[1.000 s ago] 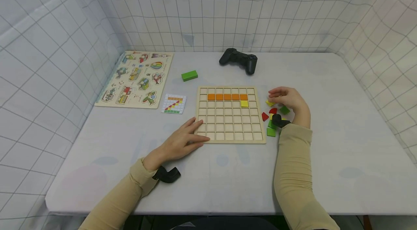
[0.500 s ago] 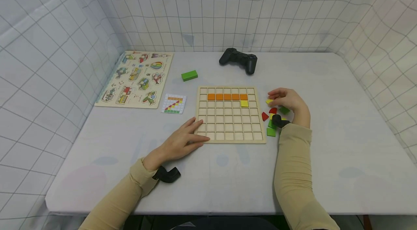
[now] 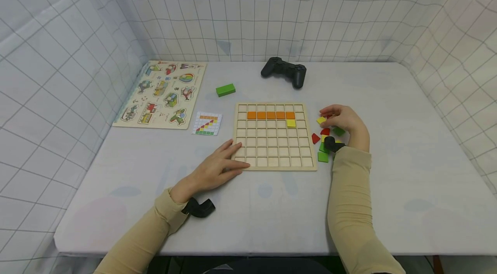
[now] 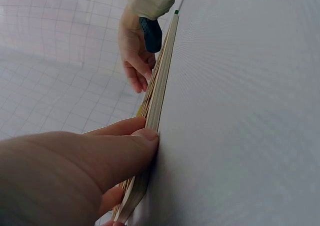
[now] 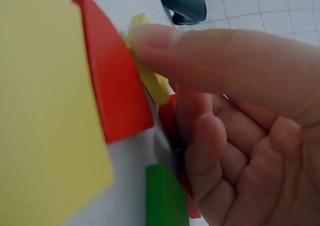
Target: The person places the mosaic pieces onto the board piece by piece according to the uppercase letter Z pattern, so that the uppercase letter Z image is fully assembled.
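1. Saw in the head view the left hand (image 3: pixel 215 170) laid, with fingers spread and nearly straight, over the near left corner of a square, pale wooden grid board (image 3: pixel 268 142).
2. Made out in the left wrist view the thumb set against the side edge of that board.
3. Found the right hand (image 3: pixel 343 119) beyond the board's right edge, with fingers loosely bent near a small flat yellow piece (image 3: pixel 321 120).
4. Saw only in the right wrist view the thumb tip overlapping that yellow piece; could not tell a grip from a mere touch.
5. Noted there a curved-edged red wedge (image 5: pixel 112 70) and a green block (image 5: pixel 162 196) close by.
6. Counted in the head view five orange square tiles (image 3: pixel 271 115) in one row of the board, with a yellow square tile (image 3: pixel 291 123) just below the rightmost.
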Motion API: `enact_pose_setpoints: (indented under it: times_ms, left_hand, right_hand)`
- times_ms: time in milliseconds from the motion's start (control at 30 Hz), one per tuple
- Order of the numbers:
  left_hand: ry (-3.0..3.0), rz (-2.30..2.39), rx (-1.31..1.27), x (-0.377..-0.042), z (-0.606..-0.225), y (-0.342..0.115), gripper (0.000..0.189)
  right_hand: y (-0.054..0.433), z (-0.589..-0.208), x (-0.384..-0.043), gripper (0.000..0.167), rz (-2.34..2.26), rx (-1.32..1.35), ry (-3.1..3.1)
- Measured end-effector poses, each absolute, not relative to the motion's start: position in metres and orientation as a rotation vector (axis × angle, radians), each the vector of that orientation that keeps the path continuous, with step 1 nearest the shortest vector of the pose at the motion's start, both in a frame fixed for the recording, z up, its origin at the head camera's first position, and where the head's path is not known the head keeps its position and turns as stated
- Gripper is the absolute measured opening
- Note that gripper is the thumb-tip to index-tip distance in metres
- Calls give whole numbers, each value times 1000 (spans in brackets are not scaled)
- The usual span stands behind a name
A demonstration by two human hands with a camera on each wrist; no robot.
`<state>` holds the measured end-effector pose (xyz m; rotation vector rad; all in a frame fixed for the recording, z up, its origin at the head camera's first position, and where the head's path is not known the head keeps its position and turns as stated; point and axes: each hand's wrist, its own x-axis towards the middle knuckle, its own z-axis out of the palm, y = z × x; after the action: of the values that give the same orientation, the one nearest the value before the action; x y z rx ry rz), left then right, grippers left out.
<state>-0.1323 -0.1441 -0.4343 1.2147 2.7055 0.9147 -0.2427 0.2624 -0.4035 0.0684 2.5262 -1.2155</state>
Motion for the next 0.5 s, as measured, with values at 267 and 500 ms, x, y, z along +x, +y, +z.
enact_pose_setpoints:
  times_ms: [267, 500]
  left_hand:
    - [2706, 909, 1213, -132, -435, -144, 25]
    - [2704, 900, 1212, -133, -435, -145, 25]
  right_hand:
    - [261, -401, -243, 48, -1180, 85, 2538]
    - [258, -398, -242, 43, -1164, 89, 2538]
